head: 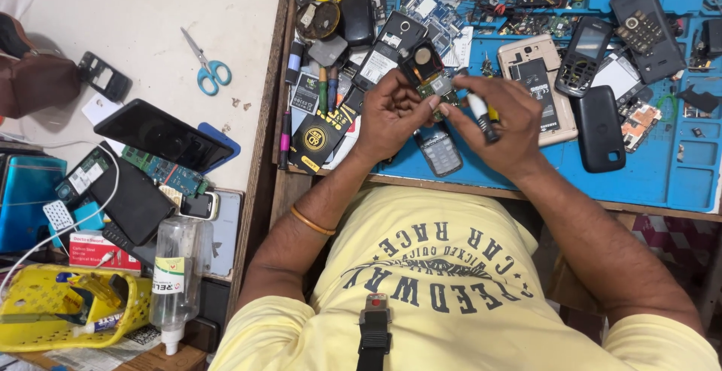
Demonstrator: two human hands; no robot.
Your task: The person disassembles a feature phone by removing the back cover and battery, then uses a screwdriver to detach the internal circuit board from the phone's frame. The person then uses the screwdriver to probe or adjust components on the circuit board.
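Circuit board [438, 90], small and green, is pinched between the left hand's [389, 115] fingertips above the near edge of the blue work mat [662, 175], while the right hand [502, 124] is curled tight around a white-tipped tool [480, 112] aimed at it. Looks like close work on the board itself, calling for a steady tip. One grey keypad phone [438, 150] lies just beneath, one black phone [599, 128] to the right, one pair of blue-handled scissors [207, 65] far left.

Blue mat [662, 183]: rear edge crowded with phones and parts. Front right corner open beside black phone [599, 129]. Keypad phone [438, 150] blocks front centre.
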